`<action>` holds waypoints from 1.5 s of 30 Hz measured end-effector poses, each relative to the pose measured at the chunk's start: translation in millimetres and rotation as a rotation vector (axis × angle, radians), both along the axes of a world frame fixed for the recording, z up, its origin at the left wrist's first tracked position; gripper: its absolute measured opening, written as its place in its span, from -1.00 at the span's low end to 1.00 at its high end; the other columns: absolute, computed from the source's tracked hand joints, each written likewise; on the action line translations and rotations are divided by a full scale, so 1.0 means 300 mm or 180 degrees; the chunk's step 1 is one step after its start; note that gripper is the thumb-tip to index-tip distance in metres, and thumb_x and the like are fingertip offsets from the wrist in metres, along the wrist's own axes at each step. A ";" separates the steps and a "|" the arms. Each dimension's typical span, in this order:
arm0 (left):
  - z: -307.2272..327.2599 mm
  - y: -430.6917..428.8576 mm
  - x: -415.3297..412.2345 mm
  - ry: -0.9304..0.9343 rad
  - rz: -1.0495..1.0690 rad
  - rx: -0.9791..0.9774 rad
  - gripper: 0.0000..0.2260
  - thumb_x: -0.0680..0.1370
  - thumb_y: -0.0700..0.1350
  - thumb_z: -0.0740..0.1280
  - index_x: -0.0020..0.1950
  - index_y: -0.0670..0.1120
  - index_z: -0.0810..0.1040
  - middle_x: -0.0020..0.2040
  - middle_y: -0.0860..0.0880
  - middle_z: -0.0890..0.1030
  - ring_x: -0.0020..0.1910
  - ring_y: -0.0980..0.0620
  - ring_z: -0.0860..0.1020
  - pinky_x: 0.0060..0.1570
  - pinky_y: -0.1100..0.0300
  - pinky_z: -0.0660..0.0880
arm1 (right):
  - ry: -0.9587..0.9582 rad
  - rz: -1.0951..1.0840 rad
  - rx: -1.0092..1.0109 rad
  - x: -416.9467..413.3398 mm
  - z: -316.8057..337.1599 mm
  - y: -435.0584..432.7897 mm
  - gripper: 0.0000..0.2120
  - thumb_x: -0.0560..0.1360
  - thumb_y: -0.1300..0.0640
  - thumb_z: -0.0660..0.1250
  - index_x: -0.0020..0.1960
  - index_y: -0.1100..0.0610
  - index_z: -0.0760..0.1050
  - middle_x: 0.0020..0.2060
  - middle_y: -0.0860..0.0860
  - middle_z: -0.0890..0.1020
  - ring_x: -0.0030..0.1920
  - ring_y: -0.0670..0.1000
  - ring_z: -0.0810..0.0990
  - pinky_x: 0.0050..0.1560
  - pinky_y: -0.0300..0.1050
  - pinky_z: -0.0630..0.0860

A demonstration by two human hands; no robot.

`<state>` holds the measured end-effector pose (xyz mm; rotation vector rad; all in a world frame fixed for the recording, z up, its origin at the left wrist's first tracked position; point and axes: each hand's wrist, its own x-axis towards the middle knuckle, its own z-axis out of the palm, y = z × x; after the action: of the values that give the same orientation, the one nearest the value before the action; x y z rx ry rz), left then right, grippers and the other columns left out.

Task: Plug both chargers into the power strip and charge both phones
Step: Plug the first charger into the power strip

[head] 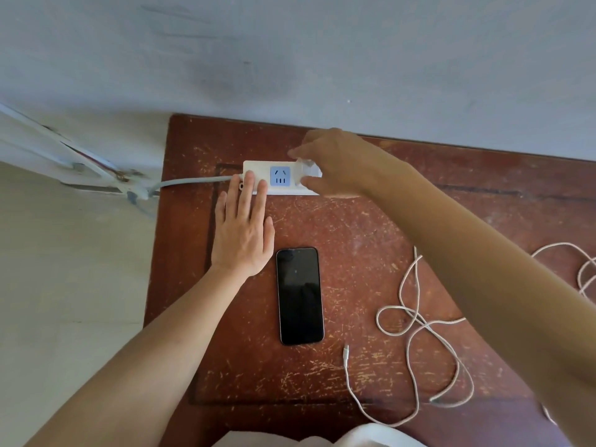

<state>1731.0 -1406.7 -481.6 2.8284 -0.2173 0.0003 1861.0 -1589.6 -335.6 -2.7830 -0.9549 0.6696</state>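
A white power strip (pixel 256 169) with a blue socket lies near the far edge of the worn red-brown table (pixel 338 240). My left hand (pixel 242 230) lies flat, fingers apart, with its fingertips pressing on the strip's left end. My right hand (pixel 335 162) is closed on a white charger (pixel 311 167) held at the strip's right part; whether its prongs are in a socket is hidden. A black phone (pixel 300 296) lies face up in the middle, screen dark. A white cable (pixel 416 321) loops to its right, its free connector (pixel 346 350) beside the phone.
The strip's grey cord (pixel 193 181) runs left off the table toward white pipes by the wall (pixel 290 59). More white cable (pixel 577 269) curls at the right edge, partly behind my arm. White cloth (pixel 322 438) shows at the bottom edge.
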 end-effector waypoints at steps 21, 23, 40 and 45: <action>-0.023 0.010 0.003 -0.0160 -0.0053 -0.0009 -0.43 0.67 -0.01 0.06 0.64 -0.07 -0.05 0.65 -0.18 0.04 0.62 -0.21 -0.02 0.55 -0.19 0.01 | 0.0357 -0.0331 0.0415 0.018 -0.056 0.026 -0.54 0.41 0.00 0.57 0.28 0.05 0.63 0.25 0.01 0.68 0.11 0.03 0.63 -0.12 -0.28 0.45; -0.020 0.004 0.004 -0.0154 -0.0049 -0.0024 -0.44 0.67 -0.01 0.07 0.64 -0.07 -0.04 0.65 -0.18 0.04 0.62 -0.21 -0.01 0.55 -0.19 0.03 | 0.0333 -0.0342 0.0449 0.013 -0.055 -0.003 -0.51 0.42 0.00 0.56 0.32 0.06 0.61 0.29 0.03 0.65 0.16 0.05 0.62 -0.07 -0.27 0.42; -0.009 -0.001 0.004 -0.0070 0.0012 0.0138 -0.47 0.67 0.01 0.01 0.63 -0.09 0.03 0.64 -0.21 0.08 0.60 -0.25 0.04 0.52 -0.24 0.10 | 0.0291 -0.0470 0.0339 -0.016 -0.085 0.003 -0.44 0.51 -0.03 0.48 0.47 0.07 0.46 0.35 0.08 0.60 0.26 0.17 0.59 0.19 0.04 0.54; -0.012 -0.005 0.002 -0.0015 -0.0006 0.0239 -0.46 0.68 -0.01 0.01 0.63 -0.10 -0.05 0.64 -0.21 0.02 0.60 -0.26 0.01 0.51 -0.26 0.10 | 0.0392 -0.0685 0.0362 -0.007 -0.072 0.004 -0.47 0.42 -0.03 0.56 0.35 0.06 0.57 0.34 0.01 0.62 0.27 0.09 0.58 0.11 -0.11 0.48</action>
<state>1731.7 -1408.0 -485.1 2.9031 -0.2257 -0.0015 1859.0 -1588.5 -357.1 -2.6582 -0.6379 0.7194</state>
